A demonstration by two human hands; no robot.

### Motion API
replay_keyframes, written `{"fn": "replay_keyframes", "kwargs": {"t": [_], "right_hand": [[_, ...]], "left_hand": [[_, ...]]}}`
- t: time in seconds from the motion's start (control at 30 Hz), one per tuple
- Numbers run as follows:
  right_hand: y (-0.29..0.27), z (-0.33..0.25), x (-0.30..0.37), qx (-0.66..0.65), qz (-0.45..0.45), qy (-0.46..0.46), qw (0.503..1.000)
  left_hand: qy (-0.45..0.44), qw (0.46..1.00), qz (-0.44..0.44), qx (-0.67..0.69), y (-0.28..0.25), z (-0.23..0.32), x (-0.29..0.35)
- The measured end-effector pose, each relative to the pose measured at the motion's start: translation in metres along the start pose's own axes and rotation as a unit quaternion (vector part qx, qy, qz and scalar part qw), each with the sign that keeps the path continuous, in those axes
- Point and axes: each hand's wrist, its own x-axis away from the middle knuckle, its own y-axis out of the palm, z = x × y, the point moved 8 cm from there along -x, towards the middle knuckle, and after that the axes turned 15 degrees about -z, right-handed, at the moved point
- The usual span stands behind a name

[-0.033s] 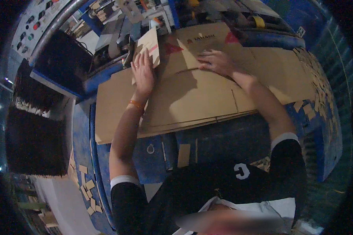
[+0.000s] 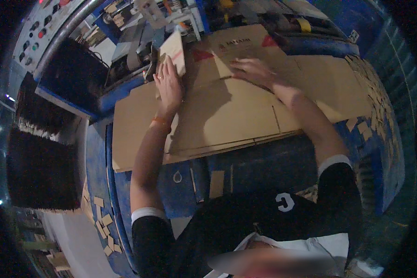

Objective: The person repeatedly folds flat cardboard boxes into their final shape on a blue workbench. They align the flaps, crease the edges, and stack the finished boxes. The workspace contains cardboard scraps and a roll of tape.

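Note:
Flat brown cardboard sheets (image 2: 204, 125) lie stacked on a blue machine table in front of me. My left hand (image 2: 170, 88), with an orange band at the wrist, rests with stretched fingers against a raised cardboard flap (image 2: 173, 48) at the stack's far left. The flap stands tilted and carries a pale red stripe. To the right, my right hand (image 2: 252, 72) lies flat on the top sheet, fingers extended leftward, beside a printed panel (image 2: 243, 39) with dark lettering and red triangles. The undersides of both hands are hidden.
Beyond the sheets stand machine rollers (image 2: 282, 23) and metal parts. A control panel (image 2: 39, 30) with buttons is at the far left, above dark bristly brushes (image 2: 41, 167). Small cardboard offcuts (image 2: 377, 92) pile up at the right; others (image 2: 106, 224) lie at the lower left.
The raised flap and the printed panel have shifted slightly to the left. My right hand's fingers have moved a little leftward; my left hand stays nearly in place.

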Motion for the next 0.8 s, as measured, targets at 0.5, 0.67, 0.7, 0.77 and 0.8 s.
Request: {"fn": "replay_keyframes", "kwargs": {"t": [0.5,0.67,0.7,0.77,0.8], "right_hand": [[-0.055,0.205,0.242,0.028,0.231,0.552,0.801],[-0.001,0.286,0.526,-0.101,0.463,0.756,0.451],[0.01,0.303,0.546,-0.155,0.509,0.704,0.47],[0.033,0.329,0.561,-0.294,0.571,0.596,0.483],[0.037,0.335,0.559,-0.362,0.595,0.532,0.482]], "left_hand": [[-0.03,0.949,-0.241,-0.199,-0.07,-0.104,0.17],[-0.112,0.963,-0.247,0.011,-0.057,-0.161,0.232],[-0.065,0.976,-0.208,0.001,-0.057,-0.157,0.232],[-0.036,0.985,-0.152,-0.077,-0.059,-0.155,0.229],[-0.093,0.98,-0.177,0.021,-0.053,-0.167,0.227]]}}
